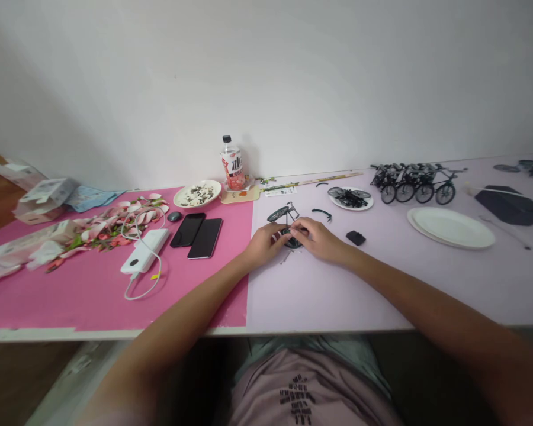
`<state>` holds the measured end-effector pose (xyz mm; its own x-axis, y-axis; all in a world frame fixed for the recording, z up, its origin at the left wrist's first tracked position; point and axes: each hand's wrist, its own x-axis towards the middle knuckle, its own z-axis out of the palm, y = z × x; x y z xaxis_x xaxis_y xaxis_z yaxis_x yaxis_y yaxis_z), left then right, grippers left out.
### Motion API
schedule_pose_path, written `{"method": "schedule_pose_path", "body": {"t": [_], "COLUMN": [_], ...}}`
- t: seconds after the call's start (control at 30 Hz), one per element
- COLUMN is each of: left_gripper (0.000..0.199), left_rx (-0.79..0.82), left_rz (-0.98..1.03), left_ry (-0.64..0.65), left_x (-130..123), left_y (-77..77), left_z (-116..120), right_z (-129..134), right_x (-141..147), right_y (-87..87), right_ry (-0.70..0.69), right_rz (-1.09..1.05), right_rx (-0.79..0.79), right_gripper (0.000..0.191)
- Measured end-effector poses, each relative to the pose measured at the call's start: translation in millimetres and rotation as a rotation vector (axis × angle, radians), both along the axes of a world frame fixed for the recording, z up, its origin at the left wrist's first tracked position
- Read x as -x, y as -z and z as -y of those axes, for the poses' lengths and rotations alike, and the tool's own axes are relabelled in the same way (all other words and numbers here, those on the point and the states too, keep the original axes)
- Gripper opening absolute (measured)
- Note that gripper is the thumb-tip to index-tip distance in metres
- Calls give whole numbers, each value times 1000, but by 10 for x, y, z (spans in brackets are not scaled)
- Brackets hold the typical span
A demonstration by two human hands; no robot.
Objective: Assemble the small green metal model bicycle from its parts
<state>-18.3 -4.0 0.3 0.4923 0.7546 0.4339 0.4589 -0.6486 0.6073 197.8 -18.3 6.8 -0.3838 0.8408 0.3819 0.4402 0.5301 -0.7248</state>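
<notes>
The long worktop (333,296) is stretching before the person, pink on the left, lilac on the right. Over the lilac part, the left hand (266,244) and the right hand (318,238) are pinching one small model bicycle (276,215) between closed fingers. Its long axis is running away from the person, slightly leftward, and the handlebar end is facing the wall. One plate (194,206) is holding pale and dark bits; another plate (359,209) is holding black parts.

The surface (328,296) was pink toward its left edge, lilac toward its right; the held toy bicycle (277,215) was dark.
</notes>
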Motion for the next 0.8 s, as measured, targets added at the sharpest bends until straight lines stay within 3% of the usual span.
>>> {"method": "schedule_pose_path", "body": {"t": [0.8], "left_gripper": [42], "left_rx": [38], "left_rz": [-37], "left_ry": [1], "left_x": [-4], "left_y": [-26], "left_z": [1], "right_z": [-26], "right_x": [-22], "right_y": [15], "right_ry": [-13], "right_rz": [98], "right_rx": [20], "right_gripper": [23]}}
